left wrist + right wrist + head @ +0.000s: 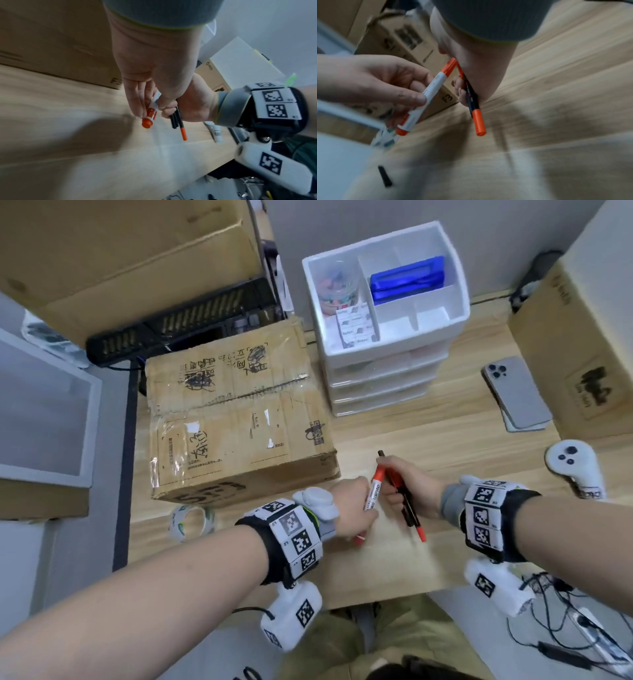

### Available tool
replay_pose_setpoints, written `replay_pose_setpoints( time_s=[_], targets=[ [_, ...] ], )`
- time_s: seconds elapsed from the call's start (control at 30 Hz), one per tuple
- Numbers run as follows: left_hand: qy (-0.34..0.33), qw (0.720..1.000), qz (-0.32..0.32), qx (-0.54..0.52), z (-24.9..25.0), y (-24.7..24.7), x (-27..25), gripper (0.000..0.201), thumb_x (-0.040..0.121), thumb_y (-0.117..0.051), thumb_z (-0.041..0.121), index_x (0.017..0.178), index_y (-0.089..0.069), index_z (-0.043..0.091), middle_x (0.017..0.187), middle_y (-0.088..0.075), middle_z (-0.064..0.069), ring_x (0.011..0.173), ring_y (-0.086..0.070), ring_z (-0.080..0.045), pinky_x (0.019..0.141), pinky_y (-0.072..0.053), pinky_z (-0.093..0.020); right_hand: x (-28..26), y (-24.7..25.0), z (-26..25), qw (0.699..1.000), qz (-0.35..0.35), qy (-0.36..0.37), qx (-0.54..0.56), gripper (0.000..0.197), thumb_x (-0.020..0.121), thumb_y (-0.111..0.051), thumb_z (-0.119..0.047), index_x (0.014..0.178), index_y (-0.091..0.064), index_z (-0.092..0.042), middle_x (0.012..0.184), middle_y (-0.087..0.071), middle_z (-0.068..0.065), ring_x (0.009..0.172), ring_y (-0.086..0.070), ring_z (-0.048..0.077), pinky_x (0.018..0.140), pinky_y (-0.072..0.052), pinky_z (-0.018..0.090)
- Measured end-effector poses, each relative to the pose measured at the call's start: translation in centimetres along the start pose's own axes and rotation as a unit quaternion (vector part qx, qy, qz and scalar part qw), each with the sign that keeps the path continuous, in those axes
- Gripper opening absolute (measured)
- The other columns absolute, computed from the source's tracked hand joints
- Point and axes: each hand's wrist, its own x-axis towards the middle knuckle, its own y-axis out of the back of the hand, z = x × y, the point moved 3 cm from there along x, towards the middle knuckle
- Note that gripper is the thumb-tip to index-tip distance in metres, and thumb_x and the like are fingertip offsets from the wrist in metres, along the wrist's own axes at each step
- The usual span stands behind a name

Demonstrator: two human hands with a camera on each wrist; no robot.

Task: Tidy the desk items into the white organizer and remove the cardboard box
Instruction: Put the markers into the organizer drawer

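Left hand (352, 510) fingers curl round a white marker (372, 493); right hand (412, 489) grips thin pens (409, 506)

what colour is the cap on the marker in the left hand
Orange-red, on a white marker barrel; clearest in the right wrist view.

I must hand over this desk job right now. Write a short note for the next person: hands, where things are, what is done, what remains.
Left hand holds the white marker.
Right hand grips a bundle of thin pens.
White organizer at the back of the desk already holds a clear jar and a blue case.
Cardboard box is on the desk, not removed.
Left: put marker and pens in, tape roll, then the box.
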Motion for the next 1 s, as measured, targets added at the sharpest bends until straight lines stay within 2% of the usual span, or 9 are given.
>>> replay_pose_setpoints(
  time_s=[0.07, 0.13, 0.2, 0.27, 0.37, 0.47, 0.67, 0.77, 1.0],
  targets=[
    [-0.032, 0.999, 0.007, -0.014, 4.0, 0.9, 0.9, 0.013, 0.100, -0.051, 0.016, 0.103, -0.059, 0.006, 0.087, -0.060, -0.007, 0.076, -0.060, -0.025, 0.053, -0.035, -0.016, -1.3, 1.1, -1.0, 1.000, 0.011, 0.020, 0.013, 0.040, 0.097, -0.057, -0.037, 0.065, -0.045, -0.017, 0.051, -0.037, -0.001, 0.039, -0.032, 0.012, 0.038, -0.025, 0.022],
    [-0.037, 0.999, 0.008, -0.003, 6.0, 1.3, 1.5, 0.026, 0.103, -0.048, 0.018, 0.115, -0.064, 0.001, 0.108, -0.068, -0.015, 0.101, -0.065, -0.030, 0.065, -0.037, -0.023, -1.6, 1.7, -2.0, 0.997, 0.062, 0.045, -0.017, 0.029, 0.094, -0.066, -0.029, 0.075, -0.056, -0.010, 0.058, -0.056, 0.009, 0.049, -0.055, 0.021, 0.048, -0.045, 0.026],
    [-0.037, 0.999, 0.006, 0.011, 7.4, 2.0, 2.0, 0.029, 0.104, -0.046, 0.020, 0.110, -0.066, 0.000, 0.110, -0.070, -0.017, 0.105, -0.065, -0.031, 0.070, -0.036, -0.028, -2.2, 2.9, -3.1, 0.993, 0.107, 0.054, -0.019, 0.027, 0.084, -0.075, -0.031, 0.087, -0.061, -0.009, 0.070, -0.061, 0.013, 0.064, -0.061, 0.028, 0.063, -0.051, 0.036],
    [-0.040, 0.998, 0.006, 0.042, 8.6, 3.6, 2.2, 0.026, 0.101, -0.049, 0.023, 0.102, -0.067, 0.004, 0.105, -0.071, -0.015, 0.099, -0.065, -0.029, 0.066, -0.033, -0.027, -2.5, 4.0, -4.7, 0.989, 0.134, 0.063, 0.017, 0.027, 0.076, -0.076, -0.030, 0.080, -0.055, -0.013, 0.059, -0.053, 0.005, 0.055, -0.050, 0.023, 0.056, -0.044, 0.033],
    [-0.061, 0.992, 0.040, 0.099, 9.6, 7.2, 2.7, 0.012, 0.097, -0.051, 0.019, 0.092, -0.061, 0.016, 0.103, -0.070, -0.011, 0.089, -0.059, -0.026, 0.065, -0.031, -0.026, -2.3, 4.7, -7.8, 0.983, 0.138, 0.068, 0.100, 0.025, 0.091, -0.059, -0.018, 0.072, -0.043, -0.016, 0.049, -0.042, -0.002, 0.043, -0.037, 0.014, 0.042, -0.033, 0.024],
    [-0.055, 0.984, 0.122, 0.121, 9.3, 11.6, 3.1, 0.011, 0.092, -0.051, 0.022, 0.086, -0.060, 0.018, 0.093, -0.070, -0.004, 0.086, -0.062, -0.026, 0.069, -0.048, -0.032, -2.0, 4.2, -11.2, 0.971, 0.121, 0.085, 0.191, 0.026, 0.096, -0.048, -0.013, 0.072, -0.041, -0.018, 0.053, -0.040, -0.003, 0.040, -0.039, 0.010, 0.042, -0.031, 0.022],
    [-0.064, 0.937, 0.300, 0.168, 6.3, 18.9, 3.3, 0.024, 0.087, -0.054, 0.021, 0.109, -0.057, 0.012, 0.110, -0.058, -0.008, 0.097, -0.053, -0.026, 0.082, -0.046, -0.036, -0.6, 1.8, -14.8, 0.950, 0.103, 0.106, 0.276, 0.025, 0.093, -0.048, -0.011, 0.073, -0.038, -0.021, 0.052, -0.030, -0.007, 0.038, -0.028, 0.010, 0.046, -0.027, 0.023],
    [0.012, 0.889, 0.386, 0.244, 4.3, 21.1, 3.2, 0.041, 0.088, -0.060, 0.028, 0.122, -0.053, 0.006, 0.123, -0.052, -0.015, 0.109, -0.049, -0.032, 0.086, -0.044, -0.039, -0.2, 1.0, -15.1, 0.940, 0.092, 0.107, 0.310, 0.028, 0.091, -0.048, -0.007, 0.070, -0.035, -0.021, 0.054, -0.027, -0.007, 0.041, -0.024, 0.010, 0.047, -0.025, 0.022],
    [0.038, 0.905, 0.353, 0.235, 0.8, 21.7, 4.3, 0.059, 0.082, -0.060, 0.055, 0.116, -0.048, 0.009, 0.114, -0.056, -0.012, 0.101, -0.053, -0.033, 0.080, -0.048, -0.042, -0.5, 1.0, -12.9, 0.938, 0.091, 0.103, 0.318, 0.031, 0.090, -0.049, -0.007, 0.068, -0.035, -0.024, 0.048, -0.023, -0.008, 0.037, -0.021, 0.010, 0.041, -0.022, 0.022]
  ],
)
